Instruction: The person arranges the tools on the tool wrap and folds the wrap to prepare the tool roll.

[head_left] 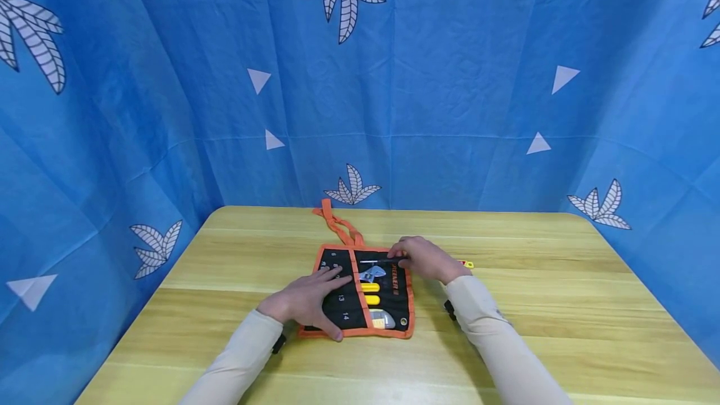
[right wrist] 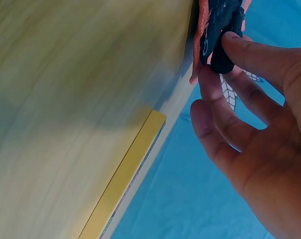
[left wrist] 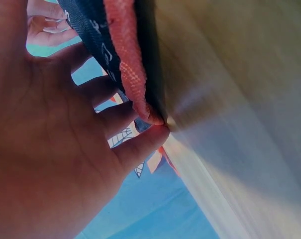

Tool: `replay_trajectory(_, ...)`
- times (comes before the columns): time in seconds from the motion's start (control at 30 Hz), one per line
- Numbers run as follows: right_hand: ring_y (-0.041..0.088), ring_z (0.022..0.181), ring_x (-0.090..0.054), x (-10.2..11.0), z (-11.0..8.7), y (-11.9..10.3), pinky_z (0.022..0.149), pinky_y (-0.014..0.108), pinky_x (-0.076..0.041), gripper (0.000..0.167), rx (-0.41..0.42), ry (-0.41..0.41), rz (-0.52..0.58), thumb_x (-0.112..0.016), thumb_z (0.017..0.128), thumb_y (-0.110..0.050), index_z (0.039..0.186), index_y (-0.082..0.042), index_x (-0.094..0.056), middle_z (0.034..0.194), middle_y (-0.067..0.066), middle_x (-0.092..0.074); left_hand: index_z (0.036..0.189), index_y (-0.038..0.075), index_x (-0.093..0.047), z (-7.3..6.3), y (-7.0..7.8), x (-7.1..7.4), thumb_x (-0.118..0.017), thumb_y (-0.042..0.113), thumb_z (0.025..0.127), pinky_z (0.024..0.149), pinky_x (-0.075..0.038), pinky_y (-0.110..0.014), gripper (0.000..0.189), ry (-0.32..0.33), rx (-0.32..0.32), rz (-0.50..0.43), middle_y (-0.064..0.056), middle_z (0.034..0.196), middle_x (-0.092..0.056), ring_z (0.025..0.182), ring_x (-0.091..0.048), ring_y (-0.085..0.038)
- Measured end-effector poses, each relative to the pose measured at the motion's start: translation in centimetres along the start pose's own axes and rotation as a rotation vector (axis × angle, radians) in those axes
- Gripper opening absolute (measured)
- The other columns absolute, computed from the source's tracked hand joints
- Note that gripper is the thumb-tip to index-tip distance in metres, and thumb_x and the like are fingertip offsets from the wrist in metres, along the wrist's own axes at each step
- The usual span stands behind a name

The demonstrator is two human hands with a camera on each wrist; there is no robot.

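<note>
A black tool roll (head_left: 342,307) with orange edging and white numbers lies spread on the table. My left hand (head_left: 308,297) presses on its left part with fingers spread, the thumb at the front edge. In the left wrist view those fingers rest along the orange border (left wrist: 128,55). My right hand (head_left: 423,257) pinches the black handle (right wrist: 222,56) of a screwdriver between thumb and fingers. Its thin metal shaft (head_left: 369,261) lies over the roll, pointing left at the pockets. Pocketed below it are an adjustable wrench (head_left: 372,274), two yellow handles (head_left: 370,287) and a grey-and-yellow utility knife (head_left: 383,319).
Orange tie straps (head_left: 340,224) trail from the roll's back edge. A long yellow object (right wrist: 125,169) lies on the wooden table (head_left: 540,330) just right of my right hand, mostly hidden by it in the head view. A blue patterned curtain (head_left: 450,80) hangs behind the table.
</note>
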State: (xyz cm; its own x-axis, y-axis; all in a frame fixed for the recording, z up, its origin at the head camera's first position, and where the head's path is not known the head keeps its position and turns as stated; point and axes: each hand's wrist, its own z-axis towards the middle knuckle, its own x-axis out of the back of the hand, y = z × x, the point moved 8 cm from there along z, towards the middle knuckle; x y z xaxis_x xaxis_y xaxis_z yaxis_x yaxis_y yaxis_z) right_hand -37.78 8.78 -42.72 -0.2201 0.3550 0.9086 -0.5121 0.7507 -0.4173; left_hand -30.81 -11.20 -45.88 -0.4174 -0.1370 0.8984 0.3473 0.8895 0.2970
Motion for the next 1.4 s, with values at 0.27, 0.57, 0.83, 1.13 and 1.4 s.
replay_trajectory(0.27, 0.018, 0.100, -0.064, -0.32, 0.23, -0.22, 0.092, 0.040, -0.056, 0.023, -0.006, -0.004, -0.005, -0.067, 0.098, -0.002, 0.118, -0.009, -0.075, 0.110, 0.003, -0.069, 0.159, 0.032, -0.037, 0.13, -0.11, -0.12, -0.088, 0.063, 0.067, 0.121, -0.028, -0.059, 0.110, -0.001, -0.004, 0.003, -0.001, 0.170, -0.025, 0.157, -0.020, -0.030)
replay_trajectory(0.57, 0.016, 0.099, -0.063, -0.70, 0.34, -0.04, 0.090, 0.039, -0.056, 0.024, -0.010, -0.001, -0.017, -0.067, 0.098, -0.003, 0.119, -0.011, -0.075, 0.109, 0.002, -0.068, 0.159, 0.031, -0.037, 0.18, -0.19, -0.14, -0.088, 0.064, 0.067, 0.121, -0.028, -0.059, 0.111, 0.004, -0.008, 0.001, -0.001, 0.170, -0.026, 0.157, -0.020, -0.030)
replay_trajectory(0.83, 0.016, 0.097, -0.062, -0.75, 0.40, -0.07, 0.089, 0.038, -0.055, 0.024, -0.002, -0.003, -0.014, -0.067, 0.098, -0.001, 0.119, -0.010, -0.075, 0.106, 0.002, -0.068, 0.159, 0.031, -0.037, 0.25, -0.20, -0.10, -0.088, 0.064, 0.067, 0.121, -0.028, -0.060, 0.111, 0.003, -0.018, 0.006, -0.002, 0.170, -0.026, 0.157, -0.021, -0.031)
replay_trajectory(1.13, 0.017, 0.099, -0.063, -0.80, 0.45, -0.02, 0.088, 0.038, -0.056, 0.024, 0.005, -0.014, -0.011, -0.066, 0.098, -0.001, 0.119, -0.010, -0.075, 0.108, 0.003, -0.068, 0.159, 0.030, -0.038, 0.11, -0.06, 0.06, -0.088, 0.063, 0.067, 0.120, -0.028, -0.060, 0.110, 0.002, -0.017, 0.004, -0.002, 0.169, -0.026, 0.157, -0.021, -0.031)
replay_trajectory(1.4, 0.020, 0.101, -0.065, -0.93, 0.62, -0.08, 0.088, 0.037, -0.057, 0.024, -0.010, -0.030, -0.007, -0.066, 0.098, 0.000, 0.117, -0.011, -0.076, 0.108, 0.003, -0.069, 0.159, 0.031, -0.038, 0.12, -0.09, 0.01, -0.089, 0.063, 0.067, 0.121, -0.028, -0.059, 0.110, 0.003, -0.007, -0.004, -0.001, 0.169, -0.026, 0.157, -0.020, -0.030)
